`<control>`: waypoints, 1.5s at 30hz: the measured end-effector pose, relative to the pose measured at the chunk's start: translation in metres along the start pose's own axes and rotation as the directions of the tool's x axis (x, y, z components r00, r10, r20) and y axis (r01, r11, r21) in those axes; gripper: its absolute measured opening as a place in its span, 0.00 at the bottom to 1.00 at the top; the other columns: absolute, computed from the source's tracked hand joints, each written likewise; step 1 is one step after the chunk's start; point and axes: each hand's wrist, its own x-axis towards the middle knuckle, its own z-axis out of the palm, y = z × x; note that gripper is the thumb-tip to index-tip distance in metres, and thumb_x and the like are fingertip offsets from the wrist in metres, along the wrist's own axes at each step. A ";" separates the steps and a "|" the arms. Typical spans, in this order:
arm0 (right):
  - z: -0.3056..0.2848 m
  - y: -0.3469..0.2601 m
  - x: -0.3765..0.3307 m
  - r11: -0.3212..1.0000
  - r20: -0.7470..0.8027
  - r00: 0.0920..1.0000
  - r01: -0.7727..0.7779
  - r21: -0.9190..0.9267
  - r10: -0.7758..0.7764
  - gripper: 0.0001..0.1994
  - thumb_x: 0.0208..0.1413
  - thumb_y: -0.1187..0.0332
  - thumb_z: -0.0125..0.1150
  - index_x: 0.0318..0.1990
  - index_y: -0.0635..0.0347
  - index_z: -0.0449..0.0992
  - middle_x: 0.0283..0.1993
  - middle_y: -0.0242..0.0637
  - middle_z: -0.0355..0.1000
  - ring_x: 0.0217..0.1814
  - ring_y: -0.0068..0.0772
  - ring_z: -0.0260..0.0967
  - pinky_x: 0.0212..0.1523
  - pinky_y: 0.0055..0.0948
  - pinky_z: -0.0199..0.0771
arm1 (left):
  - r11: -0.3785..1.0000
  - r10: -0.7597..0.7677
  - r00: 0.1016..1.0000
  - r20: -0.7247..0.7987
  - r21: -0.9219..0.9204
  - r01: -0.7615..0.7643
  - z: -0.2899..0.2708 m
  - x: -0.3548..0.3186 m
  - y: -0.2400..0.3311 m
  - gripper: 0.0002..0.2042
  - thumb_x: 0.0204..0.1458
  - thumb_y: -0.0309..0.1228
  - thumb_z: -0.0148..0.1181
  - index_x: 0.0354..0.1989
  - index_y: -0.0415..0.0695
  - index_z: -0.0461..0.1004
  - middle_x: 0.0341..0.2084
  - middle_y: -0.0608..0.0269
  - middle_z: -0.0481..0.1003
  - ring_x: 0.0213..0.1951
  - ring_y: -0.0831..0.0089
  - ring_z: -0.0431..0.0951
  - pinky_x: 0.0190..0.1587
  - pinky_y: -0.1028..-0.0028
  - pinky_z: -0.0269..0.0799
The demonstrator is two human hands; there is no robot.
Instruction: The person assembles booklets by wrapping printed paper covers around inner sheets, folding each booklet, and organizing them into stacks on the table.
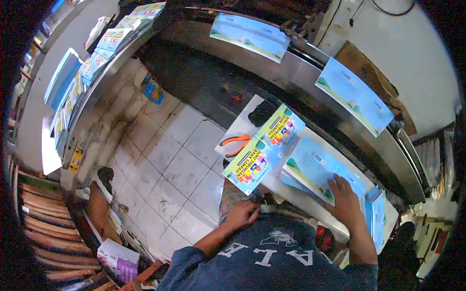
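Note:
My right hand (343, 200) lies on a light-blue printed sheet (315, 162) on top of a stack, its fingers stretched out and apart. The stack rests on a narrow white bench (276, 186) in front of me. My left hand (242, 214) is near my lap, below the bench's left part, its fingers curled and nothing visible in them. Two yellow-green and blue booklets (252, 165) with cartoon figures lie side by side, left of the stack. Orange-handled pliers (235, 140) lie beside them. At the bench's right end are more blue folded sheets (376, 213).
Beyond the bench runs a long metal ledge (296, 72) bearing blue sheets (250, 36). At the left, another ledge carries piles of booklets (99, 56). White floor tiles (179, 165) lie between. Stacked wooden boards (58, 237) and a white-purple box (119, 259) stand lower left.

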 end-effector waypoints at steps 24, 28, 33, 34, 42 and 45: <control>-0.206 0.147 0.145 0.988 -0.901 0.405 -0.067 0.138 0.154 0.19 0.59 0.73 0.47 0.58 0.52 0.69 0.55 0.44 0.71 0.58 0.40 0.68 0.54 0.32 0.69 | 1.000 -0.008 0.998 -0.068 0.003 0.008 0.006 -0.010 -0.015 0.09 0.50 0.34 0.58 0.31 0.40 0.75 0.24 0.52 0.73 0.28 0.54 0.75 0.32 0.59 0.71; -0.165 0.148 0.204 0.997 -0.882 0.464 0.035 -0.074 -0.082 0.26 0.54 0.80 0.48 0.61 0.48 0.66 0.63 0.44 0.62 0.65 0.44 0.59 0.61 0.37 0.62 | 0.998 -0.040 0.997 -0.071 -0.049 0.037 -0.005 -0.005 -0.006 0.09 0.51 0.34 0.57 0.33 0.40 0.75 0.25 0.52 0.73 0.29 0.54 0.75 0.33 0.59 0.72; -0.075 0.119 0.220 0.998 -0.733 0.678 0.029 -0.053 -0.059 0.25 0.50 0.81 0.48 0.58 0.51 0.69 0.58 0.46 0.67 0.61 0.50 0.63 0.58 0.39 0.66 | 1.000 -0.008 0.996 -0.093 -0.020 0.006 0.003 -0.007 -0.012 0.10 0.51 0.34 0.57 0.35 0.41 0.76 0.25 0.52 0.74 0.29 0.54 0.75 0.33 0.58 0.72; -0.072 0.112 0.212 0.998 -0.732 0.679 0.032 -0.052 -0.060 0.25 0.50 0.81 0.48 0.58 0.51 0.69 0.58 0.46 0.67 0.61 0.50 0.63 0.58 0.39 0.66 | 1.000 -0.007 0.996 -0.084 -0.026 0.005 0.004 -0.007 -0.014 0.10 0.51 0.34 0.57 0.36 0.41 0.76 0.25 0.52 0.74 0.29 0.54 0.75 0.34 0.58 0.72; -0.056 0.047 0.092 0.992 -0.167 0.981 -0.080 0.100 0.096 0.30 0.48 0.64 0.63 0.60 0.62 0.63 0.57 0.54 0.64 0.62 0.52 0.59 0.61 0.40 0.62 | 0.999 -0.022 0.999 -0.049 -0.029 0.021 0.014 -0.012 -0.022 0.11 0.51 0.35 0.58 0.37 0.41 0.76 0.28 0.51 0.74 0.32 0.53 0.75 0.36 0.59 0.72; -0.051 0.000 0.037 0.993 0.052 0.999 0.011 0.120 -0.017 0.43 0.39 0.53 0.72 0.62 0.63 0.60 0.64 0.56 0.57 0.65 0.51 0.57 0.65 0.39 0.56 | 0.998 -0.018 0.999 -0.044 -0.066 0.015 0.012 -0.011 -0.018 0.11 0.51 0.35 0.58 0.37 0.41 0.75 0.30 0.51 0.75 0.34 0.53 0.76 0.37 0.59 0.72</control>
